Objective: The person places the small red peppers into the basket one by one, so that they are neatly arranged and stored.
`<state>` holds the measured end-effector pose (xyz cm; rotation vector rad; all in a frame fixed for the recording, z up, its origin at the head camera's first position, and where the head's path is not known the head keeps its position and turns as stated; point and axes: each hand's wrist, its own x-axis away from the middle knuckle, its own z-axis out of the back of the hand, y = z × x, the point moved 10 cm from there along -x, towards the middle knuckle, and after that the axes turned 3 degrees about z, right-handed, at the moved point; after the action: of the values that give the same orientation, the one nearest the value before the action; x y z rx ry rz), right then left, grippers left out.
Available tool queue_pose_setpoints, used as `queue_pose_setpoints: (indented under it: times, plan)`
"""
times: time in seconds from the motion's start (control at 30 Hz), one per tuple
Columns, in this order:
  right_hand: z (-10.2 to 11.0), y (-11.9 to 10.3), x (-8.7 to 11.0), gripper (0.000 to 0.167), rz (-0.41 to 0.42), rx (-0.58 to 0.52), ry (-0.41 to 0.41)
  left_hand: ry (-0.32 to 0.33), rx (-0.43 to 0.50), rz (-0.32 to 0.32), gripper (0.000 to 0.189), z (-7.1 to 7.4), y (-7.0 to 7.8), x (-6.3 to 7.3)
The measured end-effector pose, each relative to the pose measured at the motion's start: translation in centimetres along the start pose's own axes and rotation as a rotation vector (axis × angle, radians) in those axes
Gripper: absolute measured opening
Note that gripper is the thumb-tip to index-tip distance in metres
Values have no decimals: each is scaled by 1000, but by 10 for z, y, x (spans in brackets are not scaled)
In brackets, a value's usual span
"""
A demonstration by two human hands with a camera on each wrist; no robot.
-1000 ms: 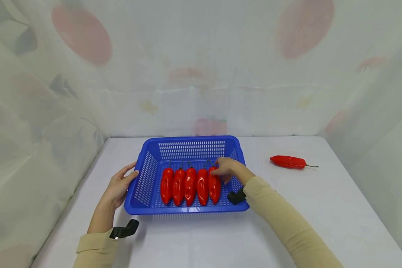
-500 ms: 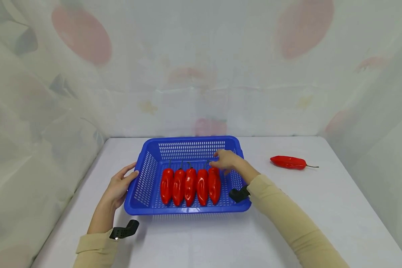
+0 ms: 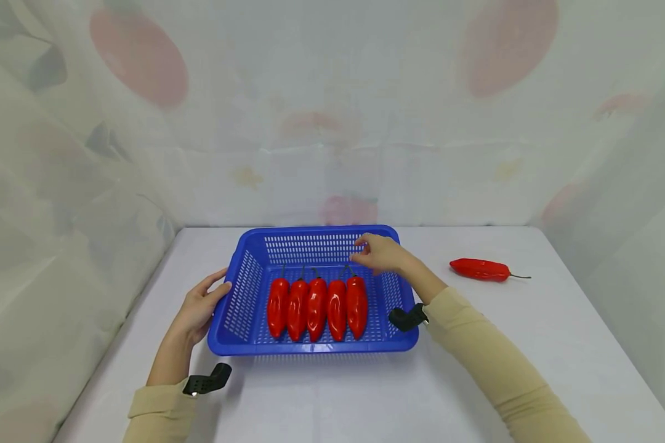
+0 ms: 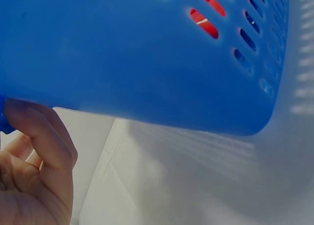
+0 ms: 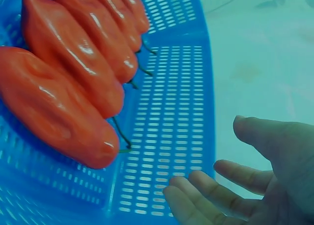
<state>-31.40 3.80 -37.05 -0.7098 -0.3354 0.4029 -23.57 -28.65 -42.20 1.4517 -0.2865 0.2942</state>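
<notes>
A blue plastic basket [image 3: 313, 348] holds several red chili peppers [image 3: 317, 311] laid side by side, their stems toward its far wall. My left hand [image 3: 196, 311] grips the basket's left rim. In the left wrist view, that hand's curled fingers [image 4: 51, 141] meet the edge of the blue wall. My right hand [image 3: 382, 252] hovers over the basket's far right part, above the rightmost pepper's stem. Its thumb and fingers are spread with nothing between them, as the right wrist view also shows of the right hand [image 5: 260, 181].
One more red chili pepper [image 3: 480, 269] lies on the white table [image 3: 504, 344] to the right of the basket, stem pointing right. A pale printed curtain [image 3: 321, 111] hangs behind the table and along both sides.
My right hand has let go of the rightmost pepper and risen away from it, toward the basket's far right. The left hand stays at the rim.
</notes>
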Motion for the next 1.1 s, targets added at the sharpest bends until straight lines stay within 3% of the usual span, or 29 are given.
queue_pose_setpoints:
  times: [0.23,0.43,0.8,1.1]
  plan:
    - [20,-6,8,46,69,-2,55,1,-1,-4,59,1,0,-1]
    - [36,0,18,45,59,-36,120,-6,10,-2,59,3,-4,-5]
    - [68,27,38,52,8,-93,268,1,-3,8,59,2,-4,-2]
    - [85,59,57,57,-38,-132,398,3,3,-2,62,9,-16,-15]
